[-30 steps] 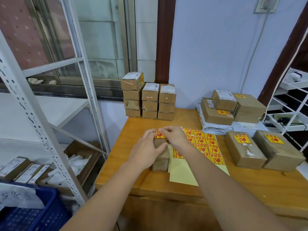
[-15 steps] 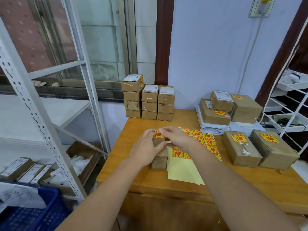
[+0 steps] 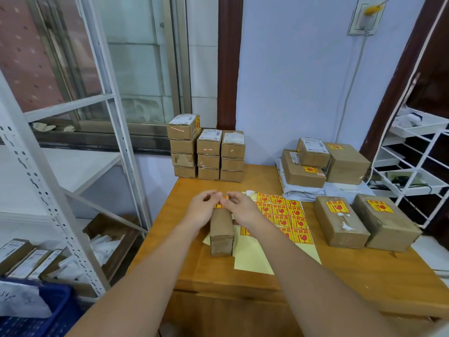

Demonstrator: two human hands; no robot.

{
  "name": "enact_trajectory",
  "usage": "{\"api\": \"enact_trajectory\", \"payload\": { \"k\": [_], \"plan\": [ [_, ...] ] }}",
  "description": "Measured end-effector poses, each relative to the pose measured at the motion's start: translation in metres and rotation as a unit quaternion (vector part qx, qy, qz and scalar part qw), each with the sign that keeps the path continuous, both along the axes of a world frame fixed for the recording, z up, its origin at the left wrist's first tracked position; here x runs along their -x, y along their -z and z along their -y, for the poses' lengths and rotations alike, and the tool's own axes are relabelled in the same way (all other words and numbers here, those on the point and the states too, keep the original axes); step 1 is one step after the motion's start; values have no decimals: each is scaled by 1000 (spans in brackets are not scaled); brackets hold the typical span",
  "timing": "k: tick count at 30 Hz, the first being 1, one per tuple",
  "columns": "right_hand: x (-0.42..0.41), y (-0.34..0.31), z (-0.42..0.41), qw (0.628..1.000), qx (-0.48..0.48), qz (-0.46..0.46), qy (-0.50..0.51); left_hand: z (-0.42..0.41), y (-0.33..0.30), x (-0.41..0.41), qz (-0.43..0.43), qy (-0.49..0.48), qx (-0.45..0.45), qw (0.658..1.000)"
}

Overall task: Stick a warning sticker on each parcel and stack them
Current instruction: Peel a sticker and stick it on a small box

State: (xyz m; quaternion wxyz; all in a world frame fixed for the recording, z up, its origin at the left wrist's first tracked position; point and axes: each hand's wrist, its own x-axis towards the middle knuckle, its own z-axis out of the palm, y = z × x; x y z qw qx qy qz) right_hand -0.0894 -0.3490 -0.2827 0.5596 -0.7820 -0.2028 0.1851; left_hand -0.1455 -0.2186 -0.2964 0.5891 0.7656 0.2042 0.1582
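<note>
A long brown parcel (image 3: 221,231) lies on the wooden table (image 3: 340,271), its short end toward me. A yellow and red warning sticker (image 3: 225,199) sits at the parcel's far end. My left hand (image 3: 202,210) lies along the parcel's left side and its fingertips pinch the sticker's left edge. My right hand (image 3: 240,207) pinches the sticker's right edge from the other side. A sheet of the same stickers (image 3: 284,215) lies just right of the parcel on pale yellow backing paper.
Three stacks of small brown boxes (image 3: 209,152) stand at the table's back left. Stickered parcels (image 3: 340,221) lie at the right, with more piled behind them (image 3: 315,164). A white metal shelf (image 3: 48,190) is at the left, a white rack (image 3: 413,171) at the right.
Both hands have drawn their fingertips together at the parcel's far end, so more of the parcel's top shows. The parcel stays in place on the table.
</note>
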Motion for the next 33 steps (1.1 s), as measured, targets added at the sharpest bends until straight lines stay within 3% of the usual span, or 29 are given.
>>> {"api": "enact_trajectory", "payload": {
  "k": [18,26,33],
  "plan": [
    [0,17,-5,999,-9,48,23,-11,8,-13,7,-41,88,995],
    [5,15,-8,996,38,78,36,-18,3,-5,-40,42,-17,998],
    [5,17,-8,996,42,67,30,-28,-2,11,-79,148,12,986]
  ]
}}
